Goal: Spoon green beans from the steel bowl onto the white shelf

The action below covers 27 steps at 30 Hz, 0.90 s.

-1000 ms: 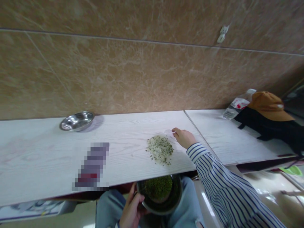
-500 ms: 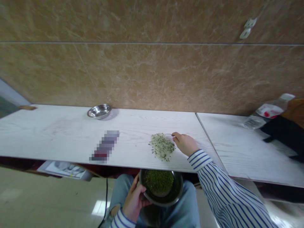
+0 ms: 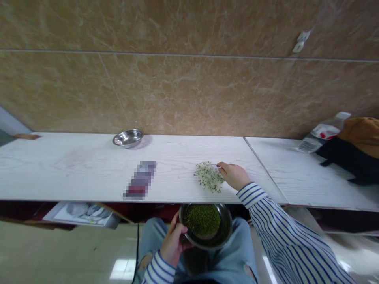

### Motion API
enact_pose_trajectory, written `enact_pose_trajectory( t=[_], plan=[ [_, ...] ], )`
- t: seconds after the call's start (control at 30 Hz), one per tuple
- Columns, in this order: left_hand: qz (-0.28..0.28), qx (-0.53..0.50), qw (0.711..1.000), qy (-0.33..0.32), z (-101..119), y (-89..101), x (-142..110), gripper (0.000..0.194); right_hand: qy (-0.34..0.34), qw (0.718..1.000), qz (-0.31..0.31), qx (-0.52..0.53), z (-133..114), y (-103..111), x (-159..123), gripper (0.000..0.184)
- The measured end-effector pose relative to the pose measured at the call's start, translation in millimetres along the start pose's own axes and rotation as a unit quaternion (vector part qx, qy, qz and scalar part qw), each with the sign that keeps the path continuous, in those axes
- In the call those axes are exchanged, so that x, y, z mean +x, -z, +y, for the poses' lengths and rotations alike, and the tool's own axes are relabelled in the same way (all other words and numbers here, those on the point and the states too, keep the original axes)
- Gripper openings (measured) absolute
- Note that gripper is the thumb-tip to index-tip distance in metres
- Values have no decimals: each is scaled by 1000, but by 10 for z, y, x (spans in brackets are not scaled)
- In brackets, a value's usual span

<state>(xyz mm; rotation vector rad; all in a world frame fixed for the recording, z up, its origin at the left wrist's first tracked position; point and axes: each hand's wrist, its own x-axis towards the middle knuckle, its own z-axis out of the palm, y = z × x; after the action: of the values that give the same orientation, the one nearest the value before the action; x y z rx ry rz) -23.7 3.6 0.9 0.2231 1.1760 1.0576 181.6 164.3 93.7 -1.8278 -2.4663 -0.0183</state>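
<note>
My left hand (image 3: 174,239) grips the left rim of a steel bowl (image 3: 227,234), thumb on top, holding it over my lap just below the table edge. Small green beans, like mung beans (image 3: 203,219), lie inside the bowl. Above it on the table is a loose, flat patch of white grains mixed with green beans (image 3: 209,176). At its right side my right hand (image 3: 235,176) is closed in a pinch. A thin, clear, spoon-like thing (image 3: 214,165) sticks out leftward from its fingertips over the grains; its full shape is hard to make out.
A shallow steel bowl (image 3: 128,139) stands near the wall, with a pixelated flat item (image 3: 140,180) in front of it. To the right are a plastic bottle (image 3: 324,132), a dark cloth item (image 3: 345,157) and a brown bag (image 3: 363,134). An open drawer (image 3: 81,214) juts out below left.
The view has shifted slightly. My right hand stays pinched at the grains' right side, its fingertips a little further over them. My left hand still holds the bowl.
</note>
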Motion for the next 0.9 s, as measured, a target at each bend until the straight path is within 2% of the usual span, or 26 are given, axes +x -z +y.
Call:
enact_pose_trajectory(
  t=[0.33, 0.57, 0.9],
  plan=[
    [7, 17, 1000, 19, 53, -73, 106, 62, 0, 1000, -4, -13, -91, 58, -68, 33],
    [7, 10, 1000, 23, 2, -114, 174, 62, 12, 1000, -15, -15, -147, 59, -67, 34],
    [-2, 4, 1000, 15, -16, -104, 127, 61, 45, 999, -12, -10, -239, 66, -114, 32]
  ],
)
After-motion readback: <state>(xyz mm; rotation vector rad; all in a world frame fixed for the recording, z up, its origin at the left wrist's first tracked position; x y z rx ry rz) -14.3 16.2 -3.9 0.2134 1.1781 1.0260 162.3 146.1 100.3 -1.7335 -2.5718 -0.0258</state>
